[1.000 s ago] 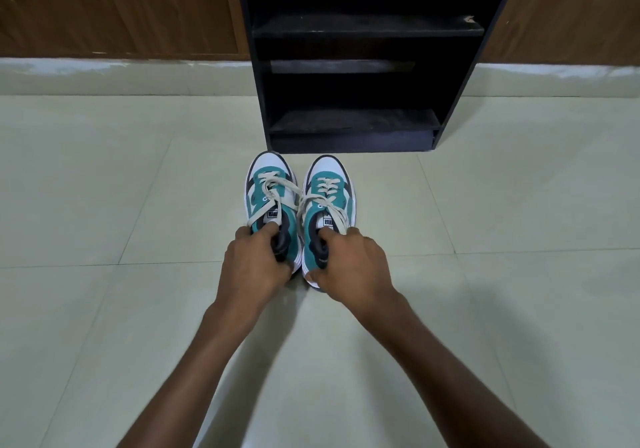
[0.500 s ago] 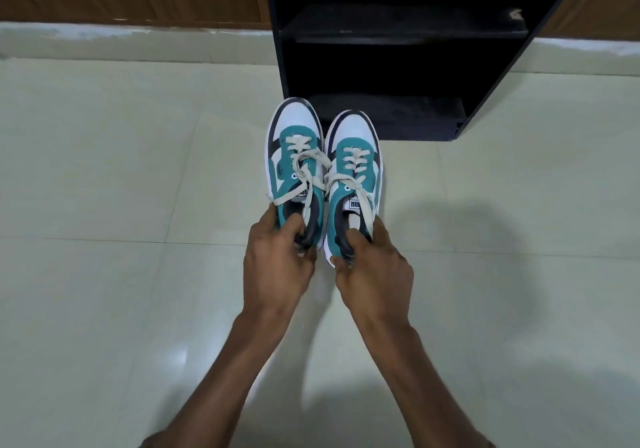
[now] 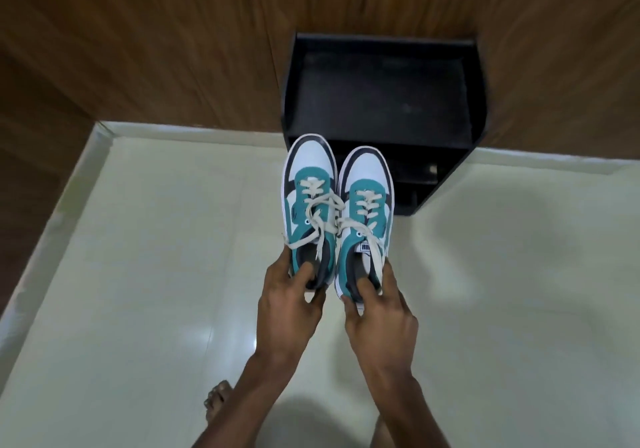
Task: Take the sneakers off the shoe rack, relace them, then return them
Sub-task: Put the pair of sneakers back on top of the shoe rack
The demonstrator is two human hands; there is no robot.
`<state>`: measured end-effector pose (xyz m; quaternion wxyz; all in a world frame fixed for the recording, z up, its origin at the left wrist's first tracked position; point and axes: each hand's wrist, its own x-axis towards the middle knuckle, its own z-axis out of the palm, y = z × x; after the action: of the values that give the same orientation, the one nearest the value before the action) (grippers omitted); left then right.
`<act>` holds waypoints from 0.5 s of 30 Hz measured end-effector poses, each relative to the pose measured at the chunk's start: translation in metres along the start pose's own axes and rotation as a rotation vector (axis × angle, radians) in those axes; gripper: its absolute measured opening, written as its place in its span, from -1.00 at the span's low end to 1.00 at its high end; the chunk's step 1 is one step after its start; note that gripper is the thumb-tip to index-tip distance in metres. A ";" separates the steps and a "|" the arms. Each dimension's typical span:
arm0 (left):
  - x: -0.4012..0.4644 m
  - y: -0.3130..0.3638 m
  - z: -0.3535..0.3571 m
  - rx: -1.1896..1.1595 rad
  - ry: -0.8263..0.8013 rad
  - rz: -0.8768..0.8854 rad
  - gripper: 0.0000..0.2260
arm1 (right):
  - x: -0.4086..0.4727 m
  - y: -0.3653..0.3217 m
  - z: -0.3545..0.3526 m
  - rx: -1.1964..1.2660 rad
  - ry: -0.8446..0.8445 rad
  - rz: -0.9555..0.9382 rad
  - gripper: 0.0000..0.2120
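Gripping two sneakers, left hand one, right hand other, one rack.

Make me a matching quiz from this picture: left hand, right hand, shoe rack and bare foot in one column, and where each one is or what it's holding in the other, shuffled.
Things:
1. left hand
2. right hand
3. shoe rack
4. bare foot

Places or states:
A. against the wooden wall, top bare
B. on the floor tiles at the bottom of the view
C. grips the heel of the right sneaker
D. grips the heel of the left sneaker

Pairs: 1-D, 2-C, 3-A, 4-B
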<state>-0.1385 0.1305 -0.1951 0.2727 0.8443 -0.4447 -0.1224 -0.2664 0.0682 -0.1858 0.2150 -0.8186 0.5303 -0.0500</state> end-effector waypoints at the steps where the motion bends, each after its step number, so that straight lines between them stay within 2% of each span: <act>1: 0.008 0.012 -0.010 0.005 0.004 -0.006 -0.70 | 0.006 -0.002 -0.017 -0.014 -0.006 -0.002 -0.46; 6: 0.055 0.039 -0.031 0.012 -0.005 -0.022 -0.75 | 0.049 -0.015 -0.052 -0.056 -0.023 -0.017 -0.44; 15: 0.197 0.026 -0.027 -0.034 -0.056 -0.047 -0.67 | 0.182 -0.046 -0.048 -0.117 0.019 0.025 -0.37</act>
<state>-0.0312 -0.0336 -0.1510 0.2712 0.8460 -0.4303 -0.1599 -0.1636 -0.0927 -0.1503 0.1623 -0.8226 0.5445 -0.0238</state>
